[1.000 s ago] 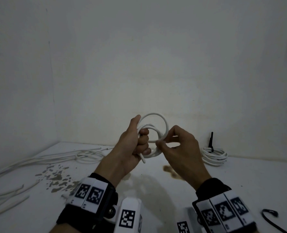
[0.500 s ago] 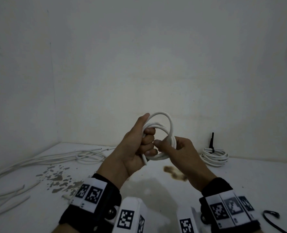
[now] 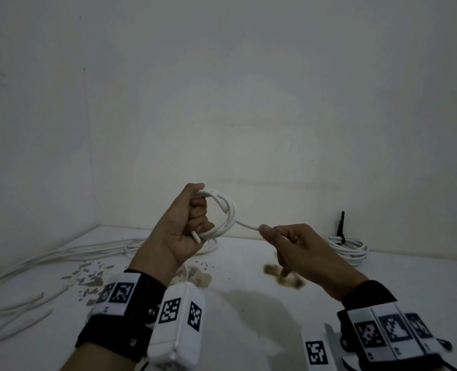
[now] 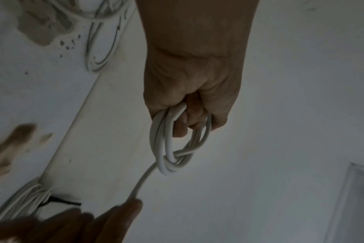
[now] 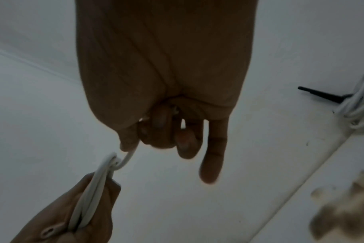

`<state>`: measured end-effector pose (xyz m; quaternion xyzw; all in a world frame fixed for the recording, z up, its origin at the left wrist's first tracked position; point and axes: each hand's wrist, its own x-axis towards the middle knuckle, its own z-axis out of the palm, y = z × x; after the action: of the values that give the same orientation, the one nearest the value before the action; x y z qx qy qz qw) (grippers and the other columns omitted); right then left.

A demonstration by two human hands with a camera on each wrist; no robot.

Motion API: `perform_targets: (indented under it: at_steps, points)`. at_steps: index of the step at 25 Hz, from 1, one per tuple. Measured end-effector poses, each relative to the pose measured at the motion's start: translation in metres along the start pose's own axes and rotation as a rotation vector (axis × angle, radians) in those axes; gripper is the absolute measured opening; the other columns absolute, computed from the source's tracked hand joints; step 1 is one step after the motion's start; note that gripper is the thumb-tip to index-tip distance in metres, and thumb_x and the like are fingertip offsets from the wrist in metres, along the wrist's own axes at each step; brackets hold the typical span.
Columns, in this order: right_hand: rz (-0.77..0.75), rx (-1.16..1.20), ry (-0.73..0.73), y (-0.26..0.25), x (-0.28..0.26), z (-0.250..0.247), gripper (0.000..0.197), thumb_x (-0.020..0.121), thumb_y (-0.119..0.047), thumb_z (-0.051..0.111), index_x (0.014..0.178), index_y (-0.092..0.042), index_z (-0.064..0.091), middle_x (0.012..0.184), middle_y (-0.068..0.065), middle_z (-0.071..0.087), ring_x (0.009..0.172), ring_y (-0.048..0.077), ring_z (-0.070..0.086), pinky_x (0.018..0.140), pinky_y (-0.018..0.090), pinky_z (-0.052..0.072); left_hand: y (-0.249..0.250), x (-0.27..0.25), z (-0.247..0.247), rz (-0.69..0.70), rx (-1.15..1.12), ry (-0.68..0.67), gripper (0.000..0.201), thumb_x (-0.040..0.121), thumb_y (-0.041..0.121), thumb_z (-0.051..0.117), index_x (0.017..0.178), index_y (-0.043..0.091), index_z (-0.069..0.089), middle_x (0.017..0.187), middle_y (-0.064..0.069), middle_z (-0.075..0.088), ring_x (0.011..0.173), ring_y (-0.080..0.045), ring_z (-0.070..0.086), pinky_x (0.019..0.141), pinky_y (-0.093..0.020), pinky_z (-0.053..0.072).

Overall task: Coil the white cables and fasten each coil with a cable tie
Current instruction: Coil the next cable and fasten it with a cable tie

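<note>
My left hand [image 3: 180, 228] grips a small coil of white cable [image 3: 228, 214] in its fist above the white table. One short end sticks out below the fist. The other end [image 3: 247, 225] wraps once round the coil's strands and runs right to my right hand [image 3: 272, 232], which pinches it between thumb and forefinger. The left wrist view shows the coil [image 4: 166, 148] hanging from the curled fingers [image 4: 185, 118] with that end [image 4: 143, 179] stretched taut. In the right wrist view my right hand [image 5: 131, 143] holds the end [image 5: 128, 156] beside the coil [image 5: 89, 189].
A finished coil [image 3: 347, 246] bound with a black cable tie [image 3: 341, 226] lies at the back right by the wall. Loose white cables [image 3: 61, 254] sprawl over the left of the table [image 3: 248, 303]. Brown stains [image 3: 286, 277] mark the surface. A black piece [image 3: 448, 346] shows behind my right wrist.
My right hand has drawn the cable end out to the right, away from the coil. The hands, close together before, now stand apart with the end stretched between them.
</note>
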<state>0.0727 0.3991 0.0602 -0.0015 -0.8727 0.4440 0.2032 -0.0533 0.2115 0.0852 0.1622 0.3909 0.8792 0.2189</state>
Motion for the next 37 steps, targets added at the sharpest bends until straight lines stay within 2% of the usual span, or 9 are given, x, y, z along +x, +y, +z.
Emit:
perform_targets:
  at_steps: [4,6,9,12,15,21,26,31,37]
  points:
    - [0.032,-0.170,0.008,-0.001,0.001,-0.008,0.063,0.099,-0.057,0.041,0.052,-0.016,0.054,0.047,-0.002,0.051,0.044,0.015,0.051,0.067,0.050,0.057,0.003,0.007,-0.014,0.046,0.052,0.073,0.040,0.100,0.027,0.048,0.064,0.020,0.033,0.036,0.009,0.020,0.024,-0.005,0.017,0.029,-0.016,0.016]
    - [0.019,-0.205,-0.008,-0.003,0.002,-0.005,0.046,0.102,-0.045,0.045,0.073,-0.019,0.070,0.054,-0.003,0.053,0.045,0.010,0.055,0.060,0.044,0.059,0.000,0.006,-0.010,0.034,0.076,0.080,0.045,0.099,0.034,0.051,0.061,0.021,0.031,0.037,0.008,0.019,0.026,-0.005,0.017,0.030,-0.017,0.019]
    - [-0.032,-0.271,-0.037,-0.008,0.002,0.008,0.016,0.102,-0.028,0.051,0.098,-0.018,0.062,0.065,-0.002,0.063,0.053,0.013,0.062,0.049,0.024,0.051,-0.010,0.002,0.001,-0.021,0.129,0.031,0.049,0.095,0.036,0.058,0.057,0.021,0.031,0.042,0.008,0.016,0.030,-0.007,0.016,0.038,-0.020,0.028]
    - [-0.004,-0.151,-0.092,-0.011,0.000,0.021,0.013,0.100,-0.023,0.052,0.111,-0.025,0.045,0.072,0.007,0.071,0.052,0.018,0.063,0.052,0.028,0.053,-0.016,0.001,0.004,-0.041,0.135,-0.019,0.038,0.095,0.022,0.056,0.064,0.019,0.035,0.046,0.007,0.016,0.033,-0.008,0.016,0.052,-0.022,0.040]
    - [-0.040,-0.084,-0.069,-0.022,-0.003,0.022,0.002,0.101,-0.021,0.049,0.103,-0.022,0.050,0.072,0.008,0.072,0.052,0.018,0.061,0.046,0.021,0.046,-0.019,0.003,0.001,-0.063,0.114,-0.004,0.032,0.099,0.024,0.052,0.070,0.014,0.043,0.045,0.006,0.020,0.032,-0.007,0.021,0.053,-0.021,0.048]
    - [-0.129,-0.213,-0.246,-0.027,-0.008,0.025,0.013,0.096,-0.023,0.062,0.104,-0.022,0.053,0.093,-0.003,0.074,0.077,0.015,0.071,0.074,0.037,0.060,-0.017,0.002,-0.002,-0.132,-0.098,-0.106,0.050,0.103,0.041,0.038,0.090,-0.001,0.062,0.048,0.007,0.030,0.037,-0.006,0.030,0.060,-0.020,0.047]
    - [-0.299,-0.314,0.114,-0.025,-0.001,0.034,0.015,0.091,-0.040,0.068,0.086,-0.026,0.064,0.078,-0.013,0.067,0.068,0.007,0.062,0.067,0.029,0.054,-0.019,-0.003,0.006,-0.063,-0.080,-0.135,0.046,0.104,0.039,0.035,0.086,0.004,0.059,0.055,0.002,0.038,0.056,-0.012,0.040,0.079,-0.027,0.045]
    - [-0.349,-0.487,0.309,-0.019,-0.002,0.047,0.029,0.092,-0.049,0.062,0.077,-0.030,0.046,0.069,-0.017,0.049,0.061,0.002,0.049,0.054,0.015,0.032,-0.026,-0.006,0.016,-0.023,0.008,-0.136,0.038,0.102,0.040,0.041,0.083,0.010,0.054,0.063,-0.001,0.041,0.056,-0.012,0.050,0.064,-0.025,0.049]
    - [-0.382,-0.387,0.418,-0.016,-0.003,0.057,0.042,0.083,-0.050,0.070,0.110,-0.033,0.043,0.110,-0.013,0.044,0.089,0.001,0.046,0.063,0.011,0.042,-0.036,-0.010,0.028,0.013,0.149,-0.083,0.046,0.097,0.052,0.047,0.078,0.012,0.057,0.050,0.003,0.038,0.046,-0.010,0.044,0.055,-0.023,0.046]
